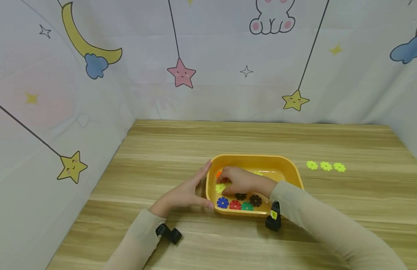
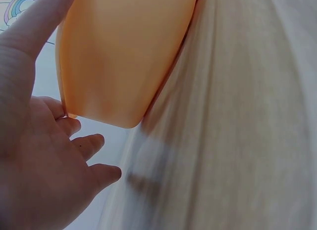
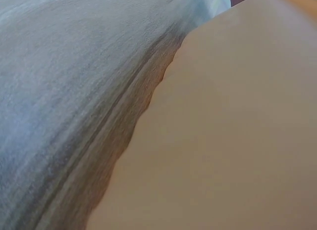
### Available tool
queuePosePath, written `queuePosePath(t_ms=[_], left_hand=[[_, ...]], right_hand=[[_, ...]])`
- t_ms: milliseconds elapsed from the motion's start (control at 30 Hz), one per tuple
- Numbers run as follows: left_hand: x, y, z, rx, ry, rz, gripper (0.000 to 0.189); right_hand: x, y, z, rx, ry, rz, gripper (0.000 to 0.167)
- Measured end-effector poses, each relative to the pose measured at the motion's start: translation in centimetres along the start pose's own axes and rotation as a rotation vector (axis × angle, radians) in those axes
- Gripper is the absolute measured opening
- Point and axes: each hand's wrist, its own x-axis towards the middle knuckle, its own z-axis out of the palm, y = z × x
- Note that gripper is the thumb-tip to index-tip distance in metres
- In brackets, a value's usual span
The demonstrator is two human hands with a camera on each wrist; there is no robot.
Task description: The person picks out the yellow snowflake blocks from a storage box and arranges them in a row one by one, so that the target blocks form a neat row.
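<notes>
A yellow-orange plastic tray [image 1: 289, 168] stands on the table with several notched snowflake discs in it. My left hand [image 1: 183, 193] spans the tray's left end, fingers extended toward the far corner and thumb at the near corner. In the left wrist view the left hand [image 2: 54, 156] lies against the tray wall [image 2: 124, 52], its fingers spread. Inside the tray, my right hand [image 1: 240, 180] reaches down with bent fingers beside a yellow-green disc [image 1: 220, 188]; whether it pinches a disc is hidden. The right wrist view shows the tray's outer side [image 3: 213, 131].
Nearest the tray's front wall lie a blue disc [image 1: 222, 203], a red disc [image 1: 235, 205], a green disc [image 1: 247, 206] and a dark brown disc [image 1: 255, 201]. Right of the tray, three yellow-green discs [image 1: 326, 166] form a row on the wooden table [image 1: 357, 198]. Printed cloth surrounds the table.
</notes>
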Motion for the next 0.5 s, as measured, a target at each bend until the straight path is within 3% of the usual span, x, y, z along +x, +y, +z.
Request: queuePosePath(t_ms=[500], left_hand=[[0.02,-0.05,0.02,0.006,0.0,0.005,0.121]], right_hand=[[0.03,0.07,0.09,-0.001,0.004,0.001,0.03]])
